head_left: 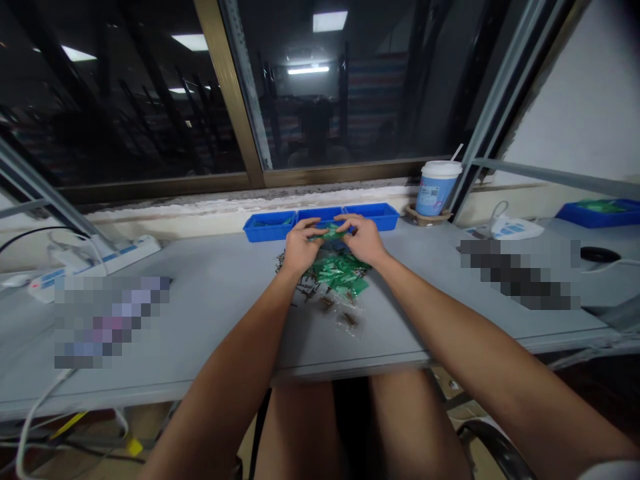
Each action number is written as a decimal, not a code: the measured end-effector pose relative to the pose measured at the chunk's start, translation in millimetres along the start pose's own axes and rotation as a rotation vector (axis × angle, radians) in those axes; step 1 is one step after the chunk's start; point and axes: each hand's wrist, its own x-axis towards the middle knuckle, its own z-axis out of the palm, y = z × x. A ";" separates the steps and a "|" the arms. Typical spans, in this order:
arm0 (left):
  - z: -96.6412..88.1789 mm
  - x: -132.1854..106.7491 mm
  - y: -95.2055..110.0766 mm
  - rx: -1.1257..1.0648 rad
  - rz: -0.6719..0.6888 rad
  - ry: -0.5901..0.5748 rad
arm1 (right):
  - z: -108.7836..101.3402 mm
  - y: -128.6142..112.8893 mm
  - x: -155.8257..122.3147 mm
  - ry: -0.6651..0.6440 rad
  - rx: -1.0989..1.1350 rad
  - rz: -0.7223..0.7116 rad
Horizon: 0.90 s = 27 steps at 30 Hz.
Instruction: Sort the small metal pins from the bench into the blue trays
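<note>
Both my hands are stretched out over the grey table (210, 313), close together. My left hand (301, 245) and my right hand (364, 239) pinch a small green plastic bag (331, 233) between their fingertips, held just above the table. Under and in front of the hands lies a pile of several more green bags (343, 275). Small dark metal parts (306, 290) are scattered beside the pile. A couple of clear bags with dark parts (347, 320) lie nearer to me.
Three blue trays (270, 227) stand in a row behind my hands under the window. A lidded cup with a straw (437, 188) stands at the right. A power strip (95, 261) with cables lies at the left. Another blue tray (600, 212) sits far right.
</note>
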 end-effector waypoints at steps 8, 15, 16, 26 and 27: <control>-2.8 1.2 2.3 -0.069 -0.036 -0.130 | 3.1 6.8 -1.5 -0.025 0.120 0.202; -0.5 1.3 4.2 -0.261 -0.195 -0.040 | 6.6 10.2 -3.6 -0.077 0.175 0.306; 0.2 1.2 4.6 -0.250 -0.180 -0.024 | 7.1 11.1 -3.5 -0.075 0.174 0.317; -11.4 8.1 -2.6 -0.111 -0.260 0.053 | 4.2 19.4 -4.3 0.113 0.035 0.259; -15.2 9.8 -6.0 -0.124 -0.280 0.089 | 3.2 20.4 -4.5 0.113 -0.004 0.253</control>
